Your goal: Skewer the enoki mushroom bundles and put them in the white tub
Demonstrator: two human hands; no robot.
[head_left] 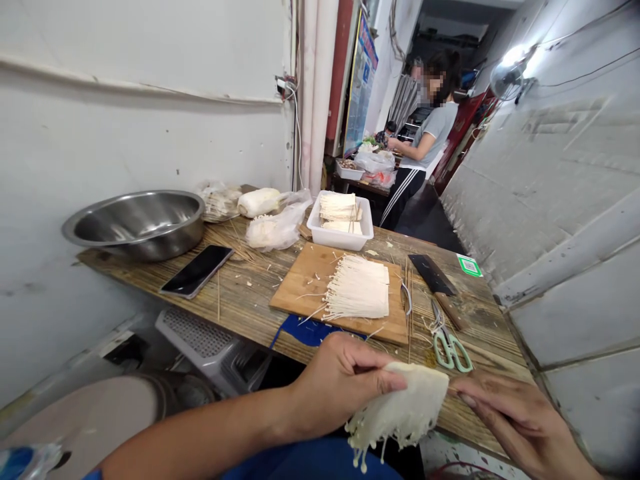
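My left hand (345,380) grips a flat bunch of enoki mushrooms (407,407) by its upper edge, thumb in front, with the thin caps hanging down. At the bunch's right edge my right hand (515,413) pinches a thin wooden skewer, mostly hidden by the fingers. In front of the hands, more enoki (357,288) lies spread in a flat layer on a wooden cutting board (300,280). Loose skewers (410,313) lie along the board's right side. Scissors with pale green handles (450,347) rest close by.
A cleaver (433,273) lies at the right of the table. Behind the board stand a white tray (340,237) of enoki and bagged mushrooms (275,230). A phone (197,271) and a steel basin (135,227) are at left. A person (430,133) stands farther back.
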